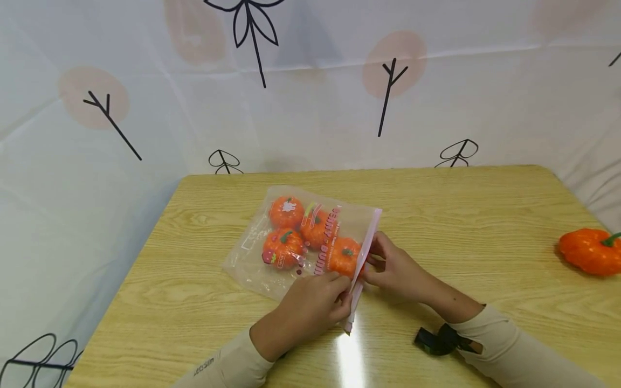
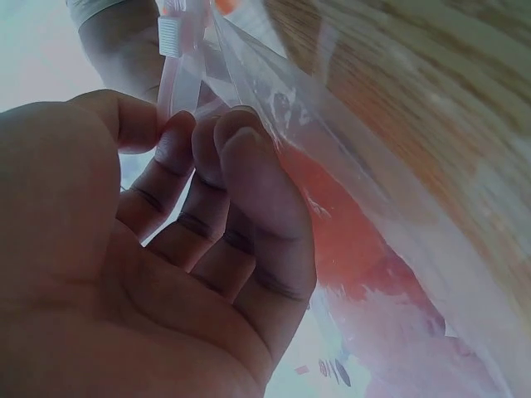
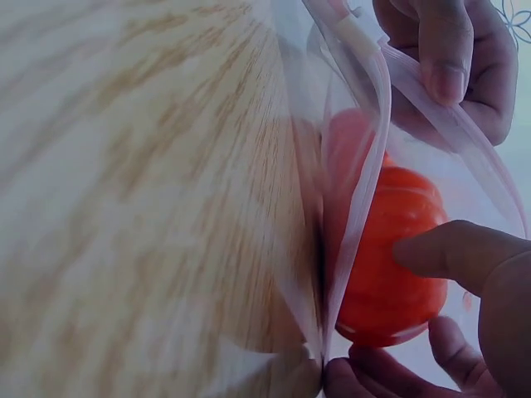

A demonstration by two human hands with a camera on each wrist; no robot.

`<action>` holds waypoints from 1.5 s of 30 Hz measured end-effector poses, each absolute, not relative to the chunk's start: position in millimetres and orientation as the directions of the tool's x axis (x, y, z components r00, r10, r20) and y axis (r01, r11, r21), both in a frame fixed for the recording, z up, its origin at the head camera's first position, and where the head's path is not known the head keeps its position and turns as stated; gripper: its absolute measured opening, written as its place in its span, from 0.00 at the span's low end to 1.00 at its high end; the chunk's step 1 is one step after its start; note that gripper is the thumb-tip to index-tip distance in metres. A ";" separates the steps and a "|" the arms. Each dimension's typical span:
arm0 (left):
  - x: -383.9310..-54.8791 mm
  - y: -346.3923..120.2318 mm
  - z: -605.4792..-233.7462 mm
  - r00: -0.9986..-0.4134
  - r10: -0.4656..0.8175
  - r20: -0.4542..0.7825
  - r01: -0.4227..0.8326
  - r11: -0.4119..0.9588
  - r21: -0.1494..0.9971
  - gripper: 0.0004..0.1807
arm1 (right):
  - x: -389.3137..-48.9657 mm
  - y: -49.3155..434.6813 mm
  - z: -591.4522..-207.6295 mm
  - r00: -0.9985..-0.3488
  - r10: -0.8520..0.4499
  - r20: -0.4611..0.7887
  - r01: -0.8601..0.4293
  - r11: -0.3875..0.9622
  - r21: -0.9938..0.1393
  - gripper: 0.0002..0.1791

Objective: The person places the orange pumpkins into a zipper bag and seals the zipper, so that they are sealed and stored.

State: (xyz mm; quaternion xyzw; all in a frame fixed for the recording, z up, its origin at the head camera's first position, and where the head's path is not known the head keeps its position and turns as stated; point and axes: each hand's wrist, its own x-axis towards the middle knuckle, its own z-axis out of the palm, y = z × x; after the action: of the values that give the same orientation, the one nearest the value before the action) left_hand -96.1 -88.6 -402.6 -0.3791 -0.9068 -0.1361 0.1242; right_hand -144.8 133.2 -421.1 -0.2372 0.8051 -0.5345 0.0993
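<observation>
A clear zip bag [image 1: 252, 258] with pink print lies on the table, several orange toy pumpkins [image 1: 286, 213] inside. My left hand [image 1: 312, 302] pinches the bag's mouth near its front end, close to the zip slider [image 2: 169, 36]. At the parted opening, my right hand [image 1: 400, 272] holds the pumpkin [image 3: 398, 240] nearest the mouth. Its thumb [image 3: 448, 249] lies on that pumpkin, and the other fingers curl at the pumpkin's end by the bag's edge. The pink zip strip [image 1: 370, 237] runs between the two hands.
Another orange pumpkin [image 1: 589, 252] sits on the wooden table [image 1: 461, 210] at the far right. A black strap [image 1: 439, 340] hangs at the right wrist. White patterned cloth [image 1: 310, 118] stands behind the table and along its sides.
</observation>
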 end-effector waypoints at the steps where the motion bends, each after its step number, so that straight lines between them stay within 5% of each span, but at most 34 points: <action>1: -96.1 -88.7 -403.0 -0.680 0.654 0.331 0.722 0.676 0.149 0.06 | -144.6 133.1 -421.2 -0.868 -0.487 0.095 -0.281 0.326 -0.902 0.34; 20: -96.1 -89.9 -403.0 -0.678 0.650 0.343 0.722 0.678 0.139 0.04 | -142.8 134.6 -421.4 -0.813 -0.571 0.115 -0.347 0.316 -0.883 0.30; 28: -95.4 -90.4 -402.5 -0.683 0.648 0.336 0.716 0.685 0.135 0.05 | -142.1 133.1 -419.6 -0.812 -0.582 0.052 -0.291 0.326 -0.899 0.39; 37: -95.6 -90.2 -402.8 -0.679 0.640 0.360 0.713 0.691 0.116 0.05 | -141.0 133.9 -417.3 -0.809 -0.586 0.040 -0.292 0.343 -0.893 0.25; 45: -95.5 -89.9 -402.5 -0.654 0.634 0.413 0.723 0.684 0.097 0.04 | -140.9 135.1 -417.1 -0.769 -0.638 0.026 -0.345 0.380 -0.858 0.26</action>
State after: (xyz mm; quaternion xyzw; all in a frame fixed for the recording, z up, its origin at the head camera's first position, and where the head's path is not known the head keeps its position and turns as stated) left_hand -95.5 -89.9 -402.5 -0.3767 -0.9005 -0.1275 0.1759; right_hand -140.9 135.1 -417.1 -0.3012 0.8158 -0.4682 0.1567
